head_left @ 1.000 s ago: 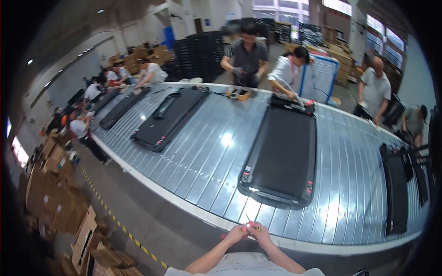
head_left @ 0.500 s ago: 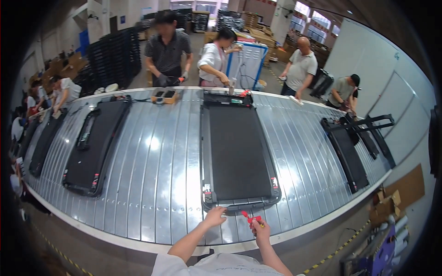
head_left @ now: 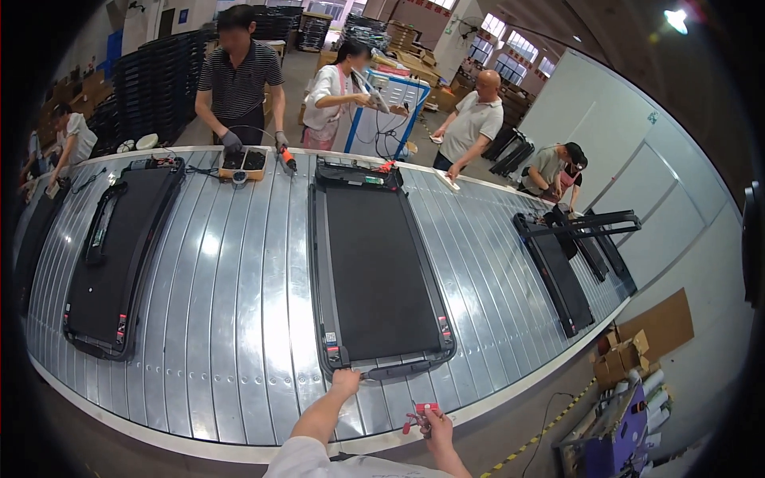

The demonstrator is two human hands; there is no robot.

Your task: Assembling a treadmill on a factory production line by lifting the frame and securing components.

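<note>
A black treadmill (head_left: pixel 374 271) lies flat on the silver slatted conveyor (head_left: pixel 239 319), straight ahead of me. My left hand (head_left: pixel 345 382) reaches to its near end and touches the black end cover by the left corner. My right hand (head_left: pixel 434 422) stays near the conveyor's front edge and grips a small red-handled tool (head_left: pixel 420 413), held apart from the treadmill.
Another black treadmill (head_left: pixel 119 255) lies to the left, and a folded one with raised rails (head_left: pixel 570 255) to the right. Several people work along the far side, with a tray of parts (head_left: pixel 243 162) there. Cardboard boxes (head_left: pixel 629 350) sit on the floor at right.
The view has swung so the treadmill sits dead ahead. My left hand has moved forward onto its near end, while my right hand drew back with the red tool.
</note>
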